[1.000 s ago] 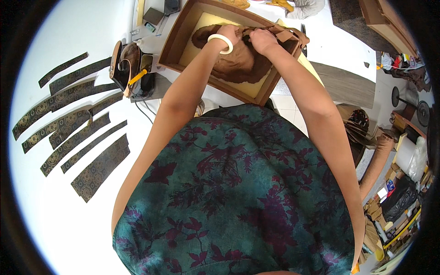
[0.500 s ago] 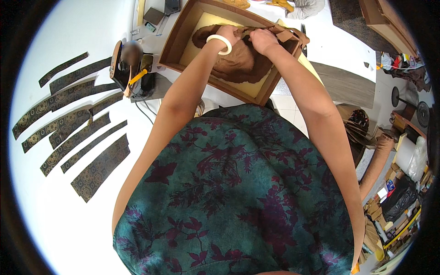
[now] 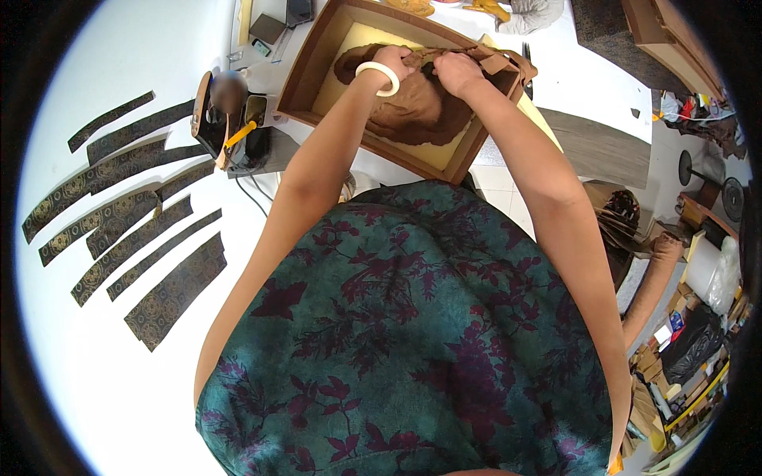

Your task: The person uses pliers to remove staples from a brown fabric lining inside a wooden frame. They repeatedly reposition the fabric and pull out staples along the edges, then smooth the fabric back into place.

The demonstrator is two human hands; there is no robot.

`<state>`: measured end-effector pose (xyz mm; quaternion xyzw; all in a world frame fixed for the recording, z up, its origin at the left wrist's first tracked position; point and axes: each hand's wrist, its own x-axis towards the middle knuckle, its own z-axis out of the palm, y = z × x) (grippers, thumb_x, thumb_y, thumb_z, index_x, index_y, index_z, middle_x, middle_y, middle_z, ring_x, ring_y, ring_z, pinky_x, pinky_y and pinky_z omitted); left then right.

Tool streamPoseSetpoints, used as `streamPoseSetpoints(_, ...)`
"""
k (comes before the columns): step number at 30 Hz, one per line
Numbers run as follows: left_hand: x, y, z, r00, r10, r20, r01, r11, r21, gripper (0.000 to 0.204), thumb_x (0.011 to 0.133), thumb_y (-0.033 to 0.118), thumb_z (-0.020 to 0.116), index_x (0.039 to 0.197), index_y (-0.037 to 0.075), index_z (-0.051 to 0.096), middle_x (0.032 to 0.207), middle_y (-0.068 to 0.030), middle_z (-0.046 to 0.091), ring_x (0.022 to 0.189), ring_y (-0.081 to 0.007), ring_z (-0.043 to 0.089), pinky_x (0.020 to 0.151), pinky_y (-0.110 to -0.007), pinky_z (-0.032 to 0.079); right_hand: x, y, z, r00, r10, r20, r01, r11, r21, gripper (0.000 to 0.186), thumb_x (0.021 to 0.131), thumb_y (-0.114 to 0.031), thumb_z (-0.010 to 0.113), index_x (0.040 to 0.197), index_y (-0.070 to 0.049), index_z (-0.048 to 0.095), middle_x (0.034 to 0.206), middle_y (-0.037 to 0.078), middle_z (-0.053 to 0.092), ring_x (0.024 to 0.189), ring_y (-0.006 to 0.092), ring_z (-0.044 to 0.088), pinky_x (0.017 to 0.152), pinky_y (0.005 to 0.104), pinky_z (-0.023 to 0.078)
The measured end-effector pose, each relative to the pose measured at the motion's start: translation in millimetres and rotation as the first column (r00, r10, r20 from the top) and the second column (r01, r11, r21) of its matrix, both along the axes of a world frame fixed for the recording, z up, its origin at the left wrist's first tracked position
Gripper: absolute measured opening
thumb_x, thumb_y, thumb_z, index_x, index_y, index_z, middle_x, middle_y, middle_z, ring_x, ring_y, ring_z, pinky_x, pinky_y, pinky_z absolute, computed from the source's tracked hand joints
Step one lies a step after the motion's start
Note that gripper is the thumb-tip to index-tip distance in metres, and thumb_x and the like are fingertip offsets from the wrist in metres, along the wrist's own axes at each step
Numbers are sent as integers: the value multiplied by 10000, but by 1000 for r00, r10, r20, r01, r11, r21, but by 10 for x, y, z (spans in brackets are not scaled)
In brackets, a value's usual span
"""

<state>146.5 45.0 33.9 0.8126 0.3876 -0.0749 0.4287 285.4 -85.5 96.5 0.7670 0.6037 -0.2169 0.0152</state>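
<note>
A brown open-topped box [image 3: 305, 67] stands at the far middle, with a pale yellow lining [image 3: 373, 36] on its floor. Soft brown material [image 3: 409, 119], fabric or leather with wavy edges, lies loosely inside. My left hand [image 3: 392, 60], with a cream bangle [image 3: 379, 73] on its wrist, pinches the material's upper part. To its right, my right hand [image 3: 456, 73] has its fingers curled at the same piece, close to a dark gap in it. The fingertips of both hands are partly hidden. Brown strips [image 3: 500, 62] hang over the box's right corner.
Several dark gold-patterned strips [image 3: 87, 178] lie on the white table at left. Beside the box is a holder with a yellow-handled tool [image 3: 240, 133]. Yellow and grey items [image 3: 536, 14] lie behind it. At right are a brown roll [image 3: 652, 278] and cluttered shelves.
My left fingers have shifted slightly on the brown material. My right hand and the box stay nearly where they were.
</note>
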Motion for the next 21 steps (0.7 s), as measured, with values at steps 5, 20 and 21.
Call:
streamPoseSetpoints(5, 7, -11, 50, 1000, -22, -5, 21, 1000, -22, 564, 823, 199, 777, 1327, 30, 586, 1302, -175, 622, 1192, -310, 599, 1040, -364, 461, 6, -12, -23, 1000, 5, 1, -5, 1000, 15, 247, 938, -213, 568, 975, -29, 728, 1046, 214, 693, 1018, 381, 658, 898, 456, 518)
streamPoseSetpoints(20, 9, -4, 19, 1000, 1, -10, -1, 1000, -12, 569, 849, 208, 764, 1347, 22, 561, 1329, -175, 604, 1213, -295, 588, 1049, -351, 450, 15, 19, -79, 1000, 5, -1, -5, 1000, -28, 235, 936, -201, 578, 987, -22, 722, 1053, 222, 689, 1036, 371, 653, 910, 451, 514)
streamPoseSetpoints(21, 12, -5, 4, 1000, -8, -11, 8, 1000, 5, 565, 852, 210, 763, 1346, 23, 562, 1326, -174, 606, 1210, -294, 590, 1049, -350, 450, 17, 21, -76, 1000, 4, -9, -5, 1000, -20, 231, 934, -196, 577, 987, -25, 723, 1055, 220, 690, 1039, 370, 652, 912, 449, 514)
